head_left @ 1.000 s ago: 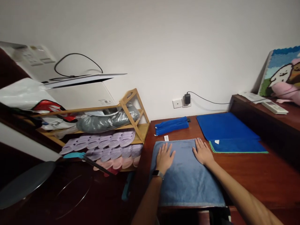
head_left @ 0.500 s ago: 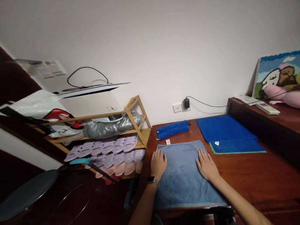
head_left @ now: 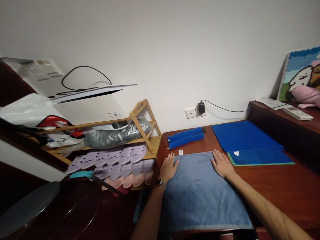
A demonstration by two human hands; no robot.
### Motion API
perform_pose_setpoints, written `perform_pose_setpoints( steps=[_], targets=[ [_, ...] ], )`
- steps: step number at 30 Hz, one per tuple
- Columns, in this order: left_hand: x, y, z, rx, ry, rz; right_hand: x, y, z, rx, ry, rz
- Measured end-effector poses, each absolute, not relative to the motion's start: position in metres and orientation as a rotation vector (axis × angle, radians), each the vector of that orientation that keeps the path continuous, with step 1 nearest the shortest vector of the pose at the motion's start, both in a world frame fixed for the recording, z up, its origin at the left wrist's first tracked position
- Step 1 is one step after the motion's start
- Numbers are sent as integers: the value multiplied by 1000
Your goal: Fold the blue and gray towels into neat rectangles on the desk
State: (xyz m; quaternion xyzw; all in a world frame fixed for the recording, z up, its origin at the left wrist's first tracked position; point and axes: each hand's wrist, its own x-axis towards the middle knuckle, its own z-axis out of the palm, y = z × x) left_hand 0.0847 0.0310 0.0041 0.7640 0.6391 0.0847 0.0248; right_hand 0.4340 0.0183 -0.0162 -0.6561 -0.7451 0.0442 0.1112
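Note:
A grey-blue cloth [head_left: 200, 193] lies spread flat on the brown wooden table [head_left: 270, 186], with a small white tag at its far edge. My left hand [head_left: 169, 167] rests flat near its far left corner, fingers extended, a watch on the wrist. Near the far right corner, my right hand [head_left: 222, 163] lies flat with its fingers stretched out. Behind the cloth is a folded blue cloth [head_left: 186, 137]. To the right lie a larger blue cloth [head_left: 245, 135] and a green-edged blue cloth [head_left: 267, 157], partly overlapping.
A wooden rack [head_left: 155, 146] at the left holds lilac and pink slippers and bagged items. A black plug [head_left: 201, 107] sits in the wall socket. The raised shelf at right bears a remote [head_left: 297, 113], papers and a pink plush. A dark stool [head_left: 30, 210] stands lower left.
The camera view has shifted slightly. Both hands remain flat by the cloth's far corners, and my right hand sits a little farther toward the far edge.

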Motion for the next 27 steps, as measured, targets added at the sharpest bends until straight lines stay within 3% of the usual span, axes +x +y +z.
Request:
perform_pose_setpoints(
  steps=[7,11,16,27],
  targets=[
    [97,13,38,2329,2037,372,438,0,14,-1944,-2191,201],
    [160,-38,44,2569,1847,638,439,-56,-1,-1822,-2069,43],
    [233,-101,22,2701,1586,591,428,-101,-22,-1861,-2165,74],
    [73,-114,-4,2387,2294,529,428,-101,-11,-1904,-2171,59]
  ],
)
